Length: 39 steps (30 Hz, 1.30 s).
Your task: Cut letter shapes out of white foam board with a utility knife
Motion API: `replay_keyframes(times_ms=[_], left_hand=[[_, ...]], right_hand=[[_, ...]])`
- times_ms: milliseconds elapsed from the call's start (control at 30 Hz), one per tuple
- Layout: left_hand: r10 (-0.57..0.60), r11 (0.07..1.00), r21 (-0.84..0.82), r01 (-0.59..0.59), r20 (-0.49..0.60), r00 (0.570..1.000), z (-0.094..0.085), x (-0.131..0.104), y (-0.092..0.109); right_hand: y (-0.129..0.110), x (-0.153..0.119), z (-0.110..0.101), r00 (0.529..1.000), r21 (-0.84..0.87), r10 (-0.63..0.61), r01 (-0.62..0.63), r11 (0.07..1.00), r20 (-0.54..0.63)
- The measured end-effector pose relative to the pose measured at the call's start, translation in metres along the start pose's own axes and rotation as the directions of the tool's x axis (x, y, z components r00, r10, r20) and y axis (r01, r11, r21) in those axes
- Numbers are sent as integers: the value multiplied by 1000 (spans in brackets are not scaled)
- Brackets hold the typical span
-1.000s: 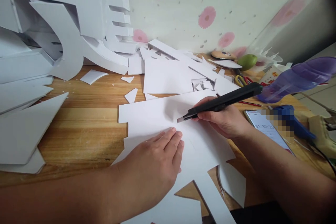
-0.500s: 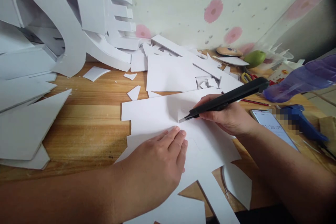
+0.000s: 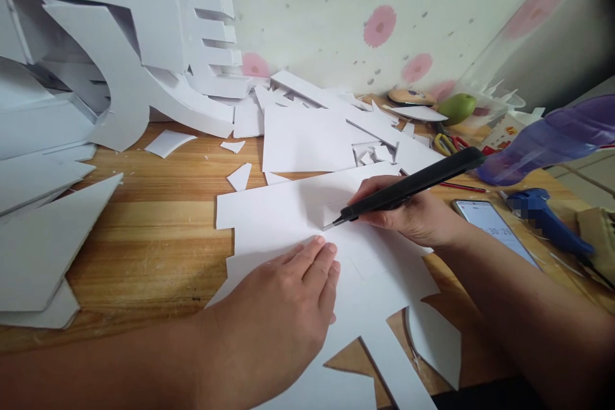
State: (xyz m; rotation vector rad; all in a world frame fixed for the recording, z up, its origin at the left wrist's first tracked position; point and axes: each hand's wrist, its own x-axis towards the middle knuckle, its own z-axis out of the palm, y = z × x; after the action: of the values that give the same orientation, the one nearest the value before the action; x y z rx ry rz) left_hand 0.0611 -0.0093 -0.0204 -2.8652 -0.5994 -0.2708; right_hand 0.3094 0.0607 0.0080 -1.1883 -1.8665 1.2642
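Note:
A white foam board sheet (image 3: 269, 205) with notched edges lies on the wooden table in front of me. My left hand (image 3: 293, 295) rests flat on it, fingers stretched out and pressing down. In my right hand (image 3: 398, 205) is a black utility knife (image 3: 413, 184), held like a pen and slanting up to the right. The tip of its blade touches the board just beyond my left fingertips. Faint drawn lines show on the board right of my left hand.
White board structures (image 3: 192, 32) stand at the back left, with stacked sheets (image 3: 48, 243) before them. Scraps (image 3: 307, 141) lie behind the board. On the right are a phone (image 3: 494, 230), a blue glue gun (image 3: 550, 221), a purple bottle (image 3: 538, 141), scissors (image 3: 444, 144) and a green fruit (image 3: 456, 109).
The view has shifted slightly, so most things sit a little further left and lower. The knife blade has stayed close to the same place on the board, and both hands keep their hold.

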Motion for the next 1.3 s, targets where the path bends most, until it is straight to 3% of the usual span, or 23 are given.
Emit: replay_keyframes(times_ms=[300,733,1300], left_hand=[[-16,1000,12,16,-55,998,-4,2,-1],[-28,1000,2,28,-22,999,-4,3,-2],[-35,999,-4,35,-58,998,-2,3,-2]], right_hand=[[3,1,-4,1000,3,-14,14,1000,25],[9,0,-9,1000,9,-5,5,1000,22],[13,-3,-20,1000,-15,9,-9,1000,-12]])
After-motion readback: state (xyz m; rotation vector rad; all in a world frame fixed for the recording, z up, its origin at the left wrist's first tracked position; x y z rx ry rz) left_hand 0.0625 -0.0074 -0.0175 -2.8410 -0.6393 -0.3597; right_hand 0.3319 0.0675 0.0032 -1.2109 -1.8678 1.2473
